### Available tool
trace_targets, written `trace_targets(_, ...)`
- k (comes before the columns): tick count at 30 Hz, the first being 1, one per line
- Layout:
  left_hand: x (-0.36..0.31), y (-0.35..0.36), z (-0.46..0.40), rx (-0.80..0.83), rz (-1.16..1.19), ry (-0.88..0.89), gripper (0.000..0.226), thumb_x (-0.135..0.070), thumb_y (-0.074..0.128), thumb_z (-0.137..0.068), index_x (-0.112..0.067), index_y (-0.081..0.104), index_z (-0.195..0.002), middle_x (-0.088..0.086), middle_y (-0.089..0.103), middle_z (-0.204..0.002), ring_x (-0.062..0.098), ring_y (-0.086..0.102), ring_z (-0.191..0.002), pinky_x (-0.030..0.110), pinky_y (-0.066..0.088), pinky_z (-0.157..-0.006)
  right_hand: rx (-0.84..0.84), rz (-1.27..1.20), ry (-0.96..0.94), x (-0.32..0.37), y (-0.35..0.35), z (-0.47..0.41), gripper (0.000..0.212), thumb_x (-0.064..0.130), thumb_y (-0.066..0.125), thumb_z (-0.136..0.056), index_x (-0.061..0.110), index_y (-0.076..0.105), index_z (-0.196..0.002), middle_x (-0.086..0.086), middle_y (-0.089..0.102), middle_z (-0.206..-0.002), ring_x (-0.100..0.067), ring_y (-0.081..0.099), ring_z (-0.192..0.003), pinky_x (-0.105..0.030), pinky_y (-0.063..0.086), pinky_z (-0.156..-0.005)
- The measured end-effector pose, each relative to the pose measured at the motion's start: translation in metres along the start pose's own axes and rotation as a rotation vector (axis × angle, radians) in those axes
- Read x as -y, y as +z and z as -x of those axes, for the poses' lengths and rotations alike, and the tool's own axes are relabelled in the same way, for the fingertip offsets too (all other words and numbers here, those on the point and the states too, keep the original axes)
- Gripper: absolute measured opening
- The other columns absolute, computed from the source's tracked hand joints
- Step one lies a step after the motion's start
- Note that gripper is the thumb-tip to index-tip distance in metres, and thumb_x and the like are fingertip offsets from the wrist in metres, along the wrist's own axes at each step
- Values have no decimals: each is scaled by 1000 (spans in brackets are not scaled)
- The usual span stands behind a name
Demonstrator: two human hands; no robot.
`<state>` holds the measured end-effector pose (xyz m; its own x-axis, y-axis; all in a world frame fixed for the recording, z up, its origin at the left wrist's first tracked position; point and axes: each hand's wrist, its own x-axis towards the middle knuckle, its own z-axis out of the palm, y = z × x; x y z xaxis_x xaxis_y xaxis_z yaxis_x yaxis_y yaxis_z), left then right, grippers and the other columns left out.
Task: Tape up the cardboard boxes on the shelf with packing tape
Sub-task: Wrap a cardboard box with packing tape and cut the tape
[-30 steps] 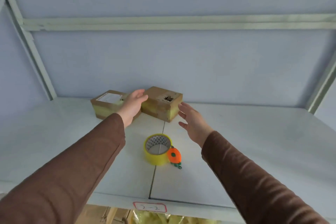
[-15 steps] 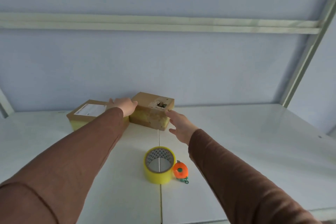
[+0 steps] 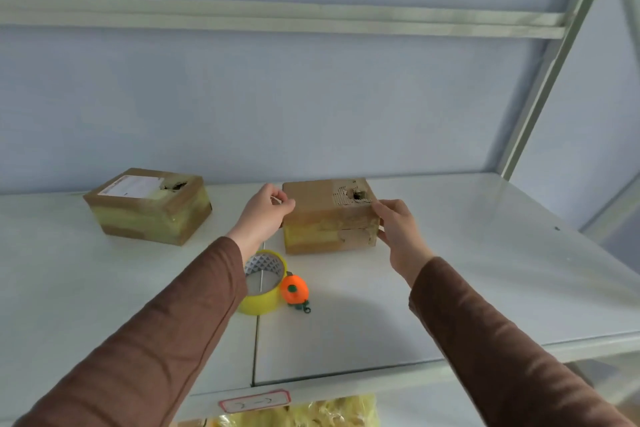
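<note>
Since a moment ago we've pulled the torn box away from its neighbour, toward the shelf's middle; left hand and right hand clamp its sides. Sliding it forward could knock the tape.

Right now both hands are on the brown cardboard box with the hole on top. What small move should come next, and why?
Probably draw the brown cardboard box with the torn hole nearer the shelf's front edge. The left hand and right hand grip its two sides, and the yellow roll of packing tape lies in front, untouched.
</note>
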<state>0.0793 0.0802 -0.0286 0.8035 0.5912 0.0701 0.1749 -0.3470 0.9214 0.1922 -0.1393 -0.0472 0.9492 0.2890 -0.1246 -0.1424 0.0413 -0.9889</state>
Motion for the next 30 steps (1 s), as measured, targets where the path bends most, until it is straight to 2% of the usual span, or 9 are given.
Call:
trace_targets(7, -9, 7, 20, 18, -60, 13, 15, -24, 66, -98, -17, 61, -110, 4, 56, -97, 22, 61, -91, 49, 56, -92, 30, 143, -35, -2, -25, 11, 22, 25, 61, -101, 16, 57, -121, -5, 61, -128, -26, 57, -123, -40, 48, -102)
trace_targets(10, -11, -7, 37, -31, -161, 151, 23, -28, 68, -97, -24, 58, -118, 1, 58, -108, 13, 60, -94, 27, 49, -79, -129, 415, -496, -3, -26, 28, 24, 28, 62, -100, 24, 55, -122, 10, 54, -123, -13, 48, -117, -26, 41, -93)
trace_targets(12, -9, -22, 53, 37, -249, 228, 32, -24, 67, -94, -33, 56, -123, -7, 55, -113, 4, 57, -98, 19, 44, -76, -54, 408, -738, -3, -17, 46, 12, 27, 61, -97, 27, 58, -109, 16, 59, -108, -10, 55, -103, -18, 42, -83)
trace_targets(14, -4, -36, 69, 252, -356, 197, 51, -17, 65, -90, -39, 49, -133, -11, 47, -123, 1, 53, -108, 13, 44, -83, 218, 396, -669, -9, -6, 61, 10, 31, 62, -96, 27, 60, -104, 15, 64, -97, -10, 61, -93, -17, 45, -78)
trace_targets(16, 3, -43, 83, 464, -531, 124, 70, -23, 65, -82, -42, 38, -144, -14, 35, -135, 4, 46, -122, 19, 44, -99, 494, 496, -504, -23, 3, 71, 22, 34, 70, -95, 23, 58, -110, 13, 66, -102, -8, 62, -95, -20, 48, -82)
trace_targets(18, 13, -41, 92, 540, -659, 110, 85, -31, 73, -81, -43, 29, -153, -22, 23, -141, 4, 34, -133, 23, 37, -107, 629, 621, -431, -39, 13, 77, 37, 39, 77, -90, 26, 53, -114, 12, 63, -110, -6, 60, -98, -20, 48, -83)
trace_targets(24, 37, -18, 93, 365, -917, 245, 100, -54, 77, -76, -53, 14, -153, -15, 48, -143, 12, 47, -131, 27, 44, -95, 632, 740, -429, -59, 46, 89, 45, 40, 80, -83, 25, 53, -116, 3, 68, -105, -19, 63, -91, -34, 52, -80)
trace_targets(27, 43, -11, 93, 372, -862, 273, 79, -65, 74, -74, -53, 36, -142, -25, 59, -126, 5, 54, -120, 19, 40, -83, 611, 730, -511, -60, 44, 89, 26, 29, 76, -85, 27, 59, -104, 8, 64, -94, -14, 56, -83, -28, 44, -72)
trace_targets(30, 37, -7, 93, 326, -743, 271, 51, -66, 72, -74, -49, 50, -117, -17, 62, -95, 8, 60, -91, 26, 48, -72, 571, 675, -542, -52, 32, 88, 20, 22, 74, -86, 23, 55, -92, 7, 62, -82, -14, 54, -72, -30, 44, -66)
